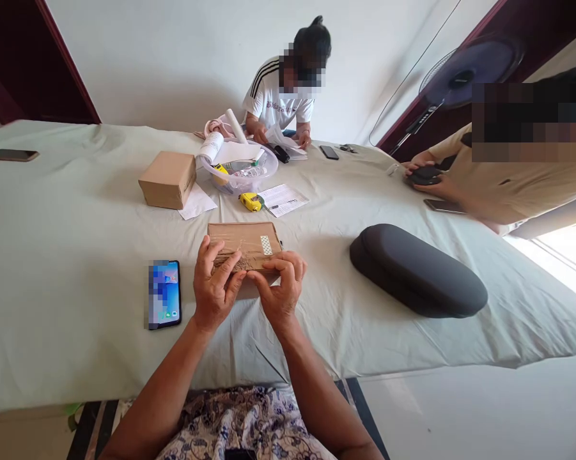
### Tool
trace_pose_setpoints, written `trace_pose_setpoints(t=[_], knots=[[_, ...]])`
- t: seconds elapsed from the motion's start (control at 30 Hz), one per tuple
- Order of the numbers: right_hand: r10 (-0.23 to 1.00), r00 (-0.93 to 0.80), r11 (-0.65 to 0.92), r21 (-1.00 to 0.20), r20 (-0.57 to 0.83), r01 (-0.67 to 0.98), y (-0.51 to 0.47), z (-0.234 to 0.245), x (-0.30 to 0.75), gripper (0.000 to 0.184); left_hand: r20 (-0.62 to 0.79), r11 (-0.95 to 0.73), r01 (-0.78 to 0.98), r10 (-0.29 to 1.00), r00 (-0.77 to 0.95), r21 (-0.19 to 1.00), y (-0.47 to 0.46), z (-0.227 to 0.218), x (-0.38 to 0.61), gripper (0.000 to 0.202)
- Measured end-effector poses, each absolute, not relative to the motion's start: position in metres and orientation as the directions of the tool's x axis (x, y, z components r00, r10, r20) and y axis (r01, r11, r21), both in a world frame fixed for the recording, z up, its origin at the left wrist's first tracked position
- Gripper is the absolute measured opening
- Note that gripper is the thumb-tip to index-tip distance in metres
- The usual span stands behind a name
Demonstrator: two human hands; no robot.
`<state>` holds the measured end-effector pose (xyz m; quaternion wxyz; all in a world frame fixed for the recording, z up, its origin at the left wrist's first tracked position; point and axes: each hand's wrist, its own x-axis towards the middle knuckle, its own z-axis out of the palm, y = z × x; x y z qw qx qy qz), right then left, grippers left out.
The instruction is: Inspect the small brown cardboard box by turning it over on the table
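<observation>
A flat brown cardboard box (249, 233) lies before me on the cloth, with wrinkled clear tape on its top and a white patterned label (265, 245) at the right. My left hand (217, 281) grips the box's near left side, fingers over the taped top and thumb at the front edge. Curled over the near right corner, my right hand (282, 287) has its thumb at that same edge. The two thumb tips almost meet there. Whether a tape end is pinched between them I cannot tell. Left of the box lies a lit phone (171, 294).
Behind stand a second cardboard box (165, 182) and a clear plastic basket (268, 167) of supplies. A yellow tape measure (252, 202) lies by a printed sheet (288, 199). A black case (417, 271) rests at right. One person (280, 102) handles papers; another (498, 172) holds a dark object.
</observation>
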<state>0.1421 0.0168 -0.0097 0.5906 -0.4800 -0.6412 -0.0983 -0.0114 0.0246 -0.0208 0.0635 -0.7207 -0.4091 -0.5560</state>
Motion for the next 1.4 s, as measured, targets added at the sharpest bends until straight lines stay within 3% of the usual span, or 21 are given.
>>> trace_pose_setpoints(t=[0.13, 0.27, 0.6, 0.73, 0.93, 1.27, 1.4], knots=[[0.482, 0.112, 0.562, -0.405, 0.869, 0.721, 0.015, -0.013, 0.149, 0.002, 0.875, -0.679, 0.650, 0.482, 0.045, 0.341, 0.027, -0.026, -0.011, 0.032], [0.477, 0.108, 0.574, -0.402, 0.872, 0.713, 0.014, -0.015, 0.153, 0.017, 0.896, -0.709, 0.631, 0.442, 0.049, 0.315, 0.031, -0.030, -0.012, 0.029], [0.509, 0.089, 0.612, -0.433, 0.856, 0.662, 0.014, -0.014, 0.165, 0.021, 0.909, -0.734, 0.603, 0.415, 0.036, 0.312, 0.035, -0.033, -0.014, 0.029], [0.584, 0.150, 0.607, -0.552, 0.798, 0.572, 0.019, -0.022, 0.176, 0.014, 0.901, -0.747, 0.578, 0.431, 0.046, 0.328, 0.035, -0.032, -0.020, 0.028], [0.729, 0.320, 0.535, -0.795, 0.606, 0.287, 0.027, -0.066, 0.174, 0.037, 0.906, -0.763, 0.569, 0.417, 0.073, 0.306, 0.036, -0.030, -0.022, 0.027], [0.823, 0.324, 0.443, -0.884, 0.467, 0.151, 0.028, -0.087, 0.169, 0.055, 0.904, -0.745, 0.601, 0.419, 0.082, 0.290, 0.037, -0.035, -0.025, 0.028], [0.916, 0.188, 0.345, -0.935, 0.355, 0.082, 0.024, -0.100, 0.181, 0.064, 0.894, -0.729, 0.616, 0.439, 0.084, 0.300, 0.035, -0.040, -0.029, 0.028]])
